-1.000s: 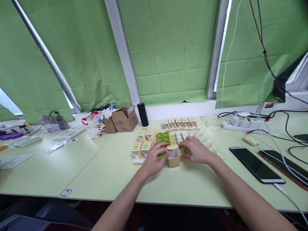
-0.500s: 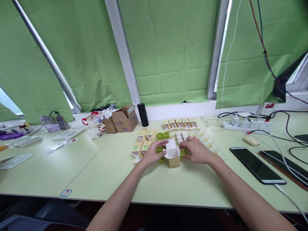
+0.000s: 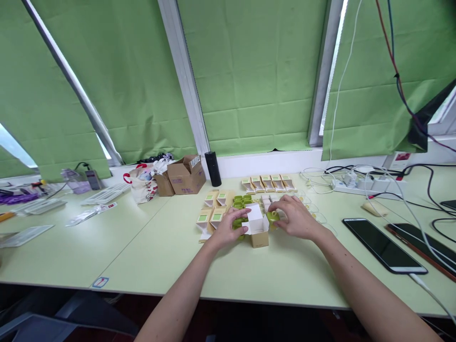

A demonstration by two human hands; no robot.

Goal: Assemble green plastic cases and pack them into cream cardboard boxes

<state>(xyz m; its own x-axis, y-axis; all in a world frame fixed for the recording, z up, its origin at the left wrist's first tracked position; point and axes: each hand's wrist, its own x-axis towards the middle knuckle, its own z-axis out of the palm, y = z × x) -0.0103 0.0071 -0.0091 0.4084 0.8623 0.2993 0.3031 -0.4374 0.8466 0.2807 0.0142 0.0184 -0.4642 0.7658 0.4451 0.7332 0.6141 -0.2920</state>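
Note:
A small open cardboard box (image 3: pixel 260 239) with a white inside stands on the table, its flaps spread. My left hand (image 3: pixel 230 228) is closed on the box's left side, with the thumb at a flap. Between the thumb and fingers of my right hand (image 3: pixel 294 217) is a small green piece with a rounded top (image 3: pixel 272 217), just right of the box opening. Several similar green pieces (image 3: pixel 242 200) lie behind and beside my left hand, partly hidden by it. Small white blocks (image 3: pixel 266 201) sit behind the box.
Open boxes with green labels (image 3: pixel 202 218) lie left of my hand, and a row of boxes (image 3: pixel 269 183) stands at the back. Clear round pieces with loops (image 3: pixel 313 208) are to the right. Phones (image 3: pixel 383 244), cables, a power strip (image 3: pixel 366 185) and a brown carton (image 3: pixel 187 175) surround the area.
My right hand has raised the green piece slightly from the table beside the box, towards its opening. My left hand has stayed at the box. The view has shifted a little.

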